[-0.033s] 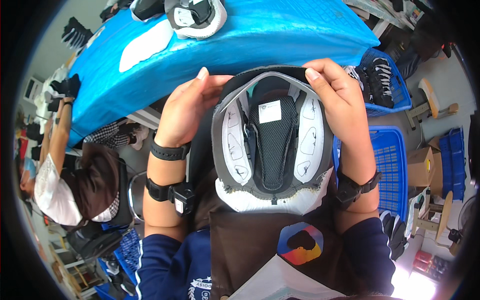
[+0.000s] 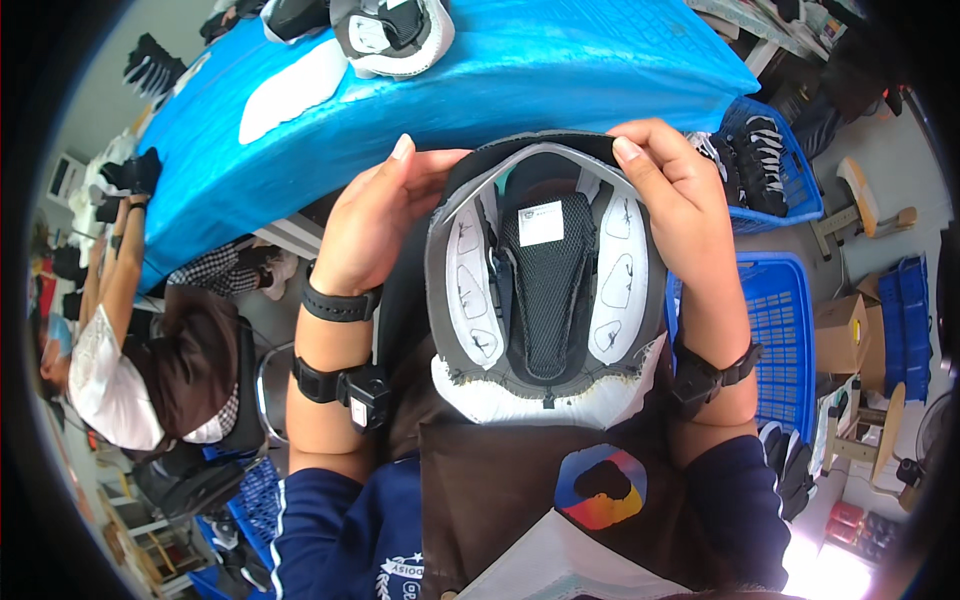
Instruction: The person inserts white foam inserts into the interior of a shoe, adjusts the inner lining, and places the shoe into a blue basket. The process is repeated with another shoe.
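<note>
An unsoled shoe upper (image 2: 464, 275) lies opened out over my lap, its inner side facing up. It has a black mesh tongue (image 2: 545, 300) with a white label, white side panels with stitched outlines and a ragged white edge near me. My right hand (image 2: 680, 190) pinches the black far rim at the right, thumb on top and fingers behind. My left hand (image 2: 375, 215) is at the far left rim, its fingers reaching behind the upper and its thumb raised off it. Those left fingertips are hidden.
A table under a blue cover (image 2: 480, 100) stands ahead, carrying another upper (image 2: 395, 40) and a white flat piece (image 2: 290, 95). Blue baskets (image 2: 790, 345) stand at the right, one holding black-and-white shoe parts (image 2: 760, 165). A co-worker (image 2: 110, 380) sits at the left.
</note>
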Demonstrator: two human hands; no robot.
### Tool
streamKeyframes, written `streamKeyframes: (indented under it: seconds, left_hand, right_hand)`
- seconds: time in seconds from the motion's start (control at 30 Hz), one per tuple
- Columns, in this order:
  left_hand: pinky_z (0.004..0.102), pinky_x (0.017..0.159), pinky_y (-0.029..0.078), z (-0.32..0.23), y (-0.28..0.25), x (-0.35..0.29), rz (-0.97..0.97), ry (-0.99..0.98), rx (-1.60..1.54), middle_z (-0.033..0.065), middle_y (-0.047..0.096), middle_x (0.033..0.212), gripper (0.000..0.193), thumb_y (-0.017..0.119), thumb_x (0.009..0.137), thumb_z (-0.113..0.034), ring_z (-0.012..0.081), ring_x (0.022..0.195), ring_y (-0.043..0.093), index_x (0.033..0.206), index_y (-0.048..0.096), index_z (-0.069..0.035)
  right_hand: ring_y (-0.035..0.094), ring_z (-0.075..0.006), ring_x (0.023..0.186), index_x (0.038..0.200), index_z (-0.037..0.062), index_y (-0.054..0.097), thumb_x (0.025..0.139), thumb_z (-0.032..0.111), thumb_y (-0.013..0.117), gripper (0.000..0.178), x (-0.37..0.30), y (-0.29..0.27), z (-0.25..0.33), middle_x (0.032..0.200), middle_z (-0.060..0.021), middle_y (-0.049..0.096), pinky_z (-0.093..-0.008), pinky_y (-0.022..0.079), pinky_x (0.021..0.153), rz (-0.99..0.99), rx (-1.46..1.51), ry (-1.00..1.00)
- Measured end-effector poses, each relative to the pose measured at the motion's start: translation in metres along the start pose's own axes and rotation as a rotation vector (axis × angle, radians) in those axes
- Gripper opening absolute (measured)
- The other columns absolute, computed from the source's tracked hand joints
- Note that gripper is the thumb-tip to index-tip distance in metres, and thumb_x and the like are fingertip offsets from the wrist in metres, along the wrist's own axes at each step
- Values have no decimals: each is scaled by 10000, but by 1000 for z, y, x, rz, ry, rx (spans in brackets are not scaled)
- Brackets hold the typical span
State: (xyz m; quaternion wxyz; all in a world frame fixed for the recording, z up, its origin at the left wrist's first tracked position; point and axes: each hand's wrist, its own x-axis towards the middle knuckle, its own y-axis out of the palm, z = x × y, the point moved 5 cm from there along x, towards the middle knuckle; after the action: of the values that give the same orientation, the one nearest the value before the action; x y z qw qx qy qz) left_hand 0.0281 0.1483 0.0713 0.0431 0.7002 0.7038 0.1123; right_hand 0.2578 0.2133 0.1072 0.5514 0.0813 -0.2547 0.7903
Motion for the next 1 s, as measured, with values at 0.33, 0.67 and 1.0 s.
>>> streamKeyframes:
  seconds: [0.33,0.67,1.0]
  left_hand:
    - [312,992,384,5,16,-10,135,97,274,102,545,1230,515,662,845,-91,170,1129,515,1305,458,20]
    - [306,960,407,4,16,-12,45,182,392,86,571,1164,565,728,786,-92,160,1070,537,1292,487,-23]
    - [302,831,468,-4,23,-15,-63,397,693,123,610,1036,458,752,740,-122,226,955,609,1154,590,-15]
  right_hand:
    - [427,-77,533,1018,17,617,934,170,520,200,-7,0,-21,570,-47,480,-263,346,506,-65,-136,-15]
    - [433,-77,539,1029,23,621,939,182,516,210,-9,2,-18,577,-42,488,-262,350,509,-58,-122,7]
    - [465,-89,570,1031,25,621,941,186,505,217,-15,3,-13,602,-37,497,-263,374,537,-62,-141,-3]
